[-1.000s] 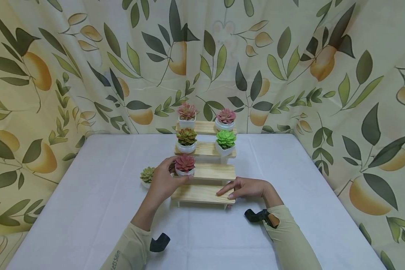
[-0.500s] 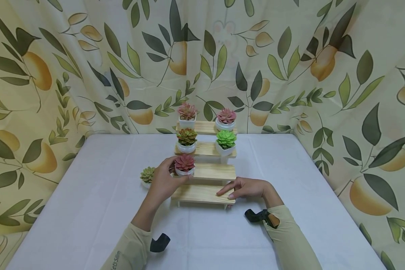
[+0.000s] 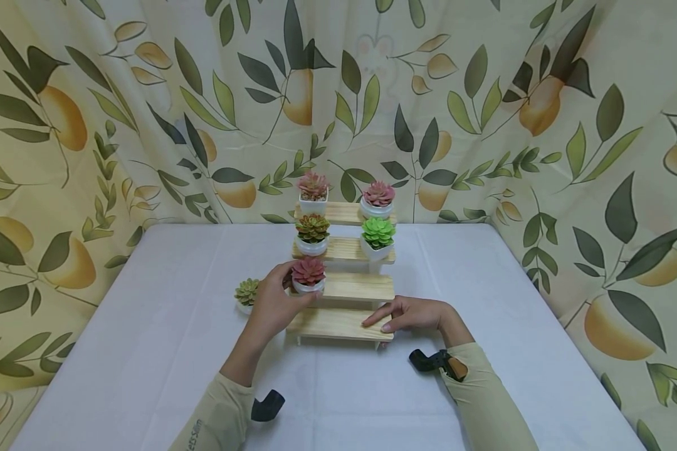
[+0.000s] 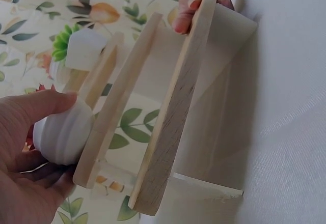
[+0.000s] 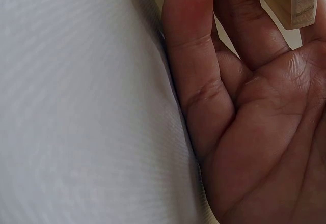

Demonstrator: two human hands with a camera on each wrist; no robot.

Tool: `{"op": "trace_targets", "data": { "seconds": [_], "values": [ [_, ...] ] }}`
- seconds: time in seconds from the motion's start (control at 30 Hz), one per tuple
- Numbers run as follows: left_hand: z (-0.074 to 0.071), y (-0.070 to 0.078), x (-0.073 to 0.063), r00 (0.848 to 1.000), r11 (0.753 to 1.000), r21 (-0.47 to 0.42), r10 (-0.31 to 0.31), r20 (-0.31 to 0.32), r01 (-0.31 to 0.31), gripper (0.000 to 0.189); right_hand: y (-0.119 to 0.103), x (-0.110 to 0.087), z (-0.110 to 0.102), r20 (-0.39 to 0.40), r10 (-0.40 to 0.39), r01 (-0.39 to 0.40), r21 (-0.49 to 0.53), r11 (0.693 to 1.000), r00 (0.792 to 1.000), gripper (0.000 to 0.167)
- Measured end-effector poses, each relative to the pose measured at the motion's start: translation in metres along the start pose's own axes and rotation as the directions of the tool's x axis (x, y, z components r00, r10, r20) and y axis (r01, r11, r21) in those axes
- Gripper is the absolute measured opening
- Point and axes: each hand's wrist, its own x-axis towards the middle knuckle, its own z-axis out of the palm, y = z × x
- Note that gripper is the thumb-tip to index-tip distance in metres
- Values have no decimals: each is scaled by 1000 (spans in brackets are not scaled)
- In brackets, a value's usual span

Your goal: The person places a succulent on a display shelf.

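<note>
My left hand (image 3: 276, 297) grips a white round pot (image 4: 63, 132) with a red succulent (image 3: 308, 272). The pot stands at the left end of the second step from the bottom of a wooden tiered stand (image 3: 361, 287), thumb and fingers around its sides. At the lowest step's right end, my right hand (image 3: 414, 314) holds the board, with some digits on top and others below its edge. In the right wrist view the palm (image 5: 270, 132) faces the camera and a corner of the board (image 5: 300, 5) shows among the fingers.
Two pink succulents stand on the top step. Below them are a brownish-green succulent (image 3: 312, 228) and a bright green one (image 3: 377, 233). Left of the stand, a pale green succulent (image 3: 246, 292) sits on the white tablecloth (image 3: 163, 326), partly behind my left hand. A patterned curtain (image 3: 372, 94) hangs behind.
</note>
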Motion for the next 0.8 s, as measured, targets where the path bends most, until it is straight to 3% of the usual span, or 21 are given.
{"op": "trace_targets", "data": {
  "seconds": [0.8],
  "values": [
    [0,1,1,1000,1000,6,-16,-1,16,73,1,1,0,3,-14,14,-5,1000,1000,34]
  ]
}}
